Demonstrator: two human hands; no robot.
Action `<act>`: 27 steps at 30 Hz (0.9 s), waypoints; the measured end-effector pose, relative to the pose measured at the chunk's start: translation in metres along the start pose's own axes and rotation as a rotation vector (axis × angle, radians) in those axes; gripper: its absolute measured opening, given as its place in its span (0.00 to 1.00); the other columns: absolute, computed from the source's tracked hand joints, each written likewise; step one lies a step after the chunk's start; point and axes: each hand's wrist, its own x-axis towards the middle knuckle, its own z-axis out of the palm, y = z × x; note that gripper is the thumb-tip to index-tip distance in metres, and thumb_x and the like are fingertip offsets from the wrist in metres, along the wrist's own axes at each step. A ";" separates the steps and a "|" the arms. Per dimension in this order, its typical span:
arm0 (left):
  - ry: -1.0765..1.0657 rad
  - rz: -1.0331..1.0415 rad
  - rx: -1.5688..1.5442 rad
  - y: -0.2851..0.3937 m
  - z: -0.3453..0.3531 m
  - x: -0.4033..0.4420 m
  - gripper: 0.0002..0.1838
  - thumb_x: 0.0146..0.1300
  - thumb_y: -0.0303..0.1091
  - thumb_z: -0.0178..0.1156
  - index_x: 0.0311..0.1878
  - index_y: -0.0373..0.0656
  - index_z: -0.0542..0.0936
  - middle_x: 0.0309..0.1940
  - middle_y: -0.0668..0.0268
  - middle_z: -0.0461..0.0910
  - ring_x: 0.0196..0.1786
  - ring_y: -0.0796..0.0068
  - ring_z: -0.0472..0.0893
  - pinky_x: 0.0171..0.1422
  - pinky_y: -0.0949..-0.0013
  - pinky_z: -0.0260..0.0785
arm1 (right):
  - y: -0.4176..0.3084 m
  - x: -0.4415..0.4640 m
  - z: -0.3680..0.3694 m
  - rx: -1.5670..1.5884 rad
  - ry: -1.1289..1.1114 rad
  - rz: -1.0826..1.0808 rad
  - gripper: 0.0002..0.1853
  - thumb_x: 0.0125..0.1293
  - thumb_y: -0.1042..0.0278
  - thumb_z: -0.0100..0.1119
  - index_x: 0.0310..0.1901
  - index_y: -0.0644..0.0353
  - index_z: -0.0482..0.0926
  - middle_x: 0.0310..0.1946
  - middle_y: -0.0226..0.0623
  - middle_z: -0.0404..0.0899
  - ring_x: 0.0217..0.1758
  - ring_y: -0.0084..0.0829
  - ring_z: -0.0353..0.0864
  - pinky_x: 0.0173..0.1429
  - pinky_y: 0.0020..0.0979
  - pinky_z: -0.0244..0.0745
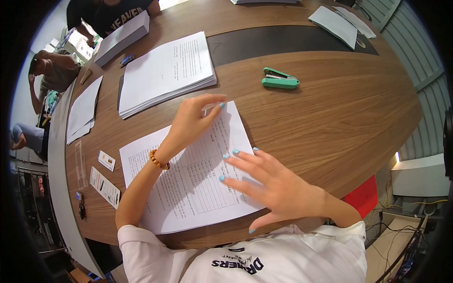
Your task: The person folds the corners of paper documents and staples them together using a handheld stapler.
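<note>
A printed stack of paper with a ruled table on its top sheet lies in front of me, close to the table's near edge. My left hand, with a wooden bead bracelet at the wrist, is over the stack's far edge. Its fingers are bent, and a small gap shows between thumb and forefinger. Spread fingers of my right hand lie over the stack's right side; whether they press on the paper I cannot tell. Beyond the paper, to the right, sits a green stapler.
A thicker printed stack lies farther back, with loose sheets to its left. Small cards are at the left. More papers lie at the far right. Two people are across the wooden table.
</note>
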 end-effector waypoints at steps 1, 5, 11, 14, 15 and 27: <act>0.035 0.030 -0.007 0.000 0.001 -0.002 0.15 0.60 0.27 0.53 0.50 0.38 0.78 0.44 0.62 0.81 0.36 0.77 0.78 0.38 0.75 0.70 | 0.005 0.001 -0.001 0.000 -0.001 -0.001 0.37 0.44 0.57 0.70 0.57 0.61 0.68 0.62 0.46 0.61 0.67 0.45 0.58 0.67 0.48 0.55; 0.082 0.059 0.034 0.009 -0.002 -0.018 0.18 0.59 0.26 0.53 0.55 0.40 0.75 0.49 0.61 0.79 0.43 0.73 0.78 0.45 0.73 0.70 | 0.040 0.004 0.009 0.145 0.342 0.182 0.28 0.53 0.63 0.64 0.55 0.66 0.69 0.59 0.49 0.64 0.63 0.48 0.63 0.63 0.42 0.63; 0.156 0.262 0.156 -0.012 0.011 -0.027 0.22 0.57 0.31 0.58 0.56 0.40 0.73 0.51 0.57 0.76 0.49 0.62 0.76 0.55 0.64 0.66 | 0.068 0.034 0.032 -0.180 0.490 0.282 0.26 0.59 0.59 0.60 0.54 0.69 0.70 0.62 0.52 0.60 0.66 0.48 0.58 0.64 0.44 0.60; 0.065 0.141 0.030 -0.009 0.010 -0.027 0.23 0.57 0.31 0.58 0.57 0.41 0.71 0.53 0.57 0.75 0.58 0.57 0.70 0.64 0.60 0.59 | 0.073 0.042 0.039 -0.250 0.455 0.274 0.27 0.58 0.59 0.60 0.55 0.69 0.70 0.63 0.54 0.57 0.68 0.47 0.56 0.65 0.44 0.57; 0.072 0.142 0.023 -0.009 0.011 -0.028 0.23 0.56 0.30 0.59 0.57 0.41 0.71 0.53 0.57 0.75 0.57 0.58 0.71 0.63 0.60 0.59 | 0.073 0.044 0.038 -0.251 0.455 0.268 0.27 0.58 0.59 0.60 0.55 0.69 0.70 0.63 0.54 0.57 0.68 0.47 0.56 0.65 0.44 0.57; 0.167 0.172 -0.107 -0.006 0.010 -0.026 0.24 0.50 0.24 0.61 0.53 0.38 0.72 0.56 0.55 0.72 0.58 0.58 0.72 0.62 0.62 0.62 | 0.074 0.045 0.044 -0.238 0.489 0.223 0.21 0.57 0.70 0.58 0.54 0.63 0.73 0.65 0.50 0.56 0.67 0.45 0.58 0.64 0.43 0.59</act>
